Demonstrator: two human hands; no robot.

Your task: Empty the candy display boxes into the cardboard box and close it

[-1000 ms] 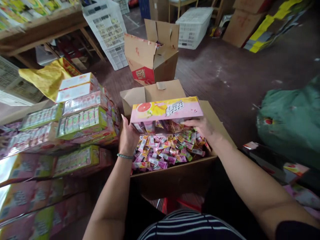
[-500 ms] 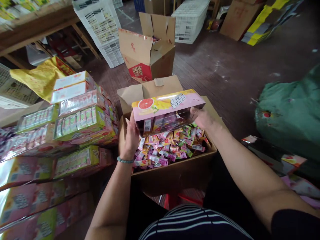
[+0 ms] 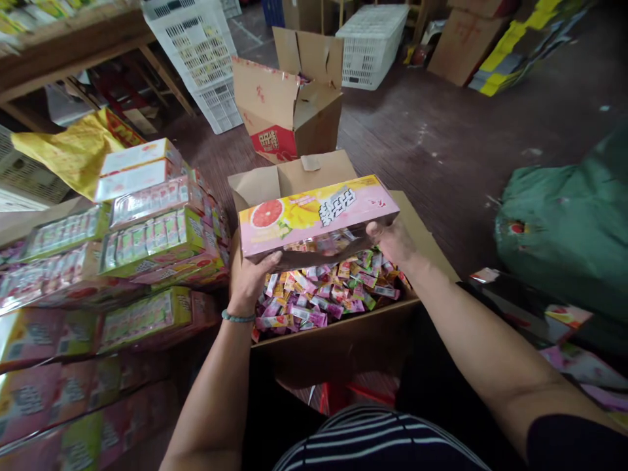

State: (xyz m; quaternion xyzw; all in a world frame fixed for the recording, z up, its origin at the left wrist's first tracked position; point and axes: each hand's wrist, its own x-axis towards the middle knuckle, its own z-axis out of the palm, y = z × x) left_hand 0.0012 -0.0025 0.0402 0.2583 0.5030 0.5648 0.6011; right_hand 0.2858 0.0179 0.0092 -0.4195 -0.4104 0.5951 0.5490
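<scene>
Open carton (image 3: pixel 343 333) in front of me, flaps out, loose candy packets (image 3: pixel 324 294) inside. Stacked boxes (image 3: pixel 147 242) crowd its left edge; bare floor to the right. I hold the pink box (image 3: pixel 314 212) w/ both hands above it (tilted): left hand (image 3: pixel 250 278) under left end, right hand (image 3: pixel 392 242) clasping right end.

stacked boxes (image 3: pixel 147 242) crowd left, floor (image 3: pixel 441 150) open right

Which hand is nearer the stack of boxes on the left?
Left. The left hand holds the pink box right beside the stack of boxes; the right hand grips its far end.
</scene>
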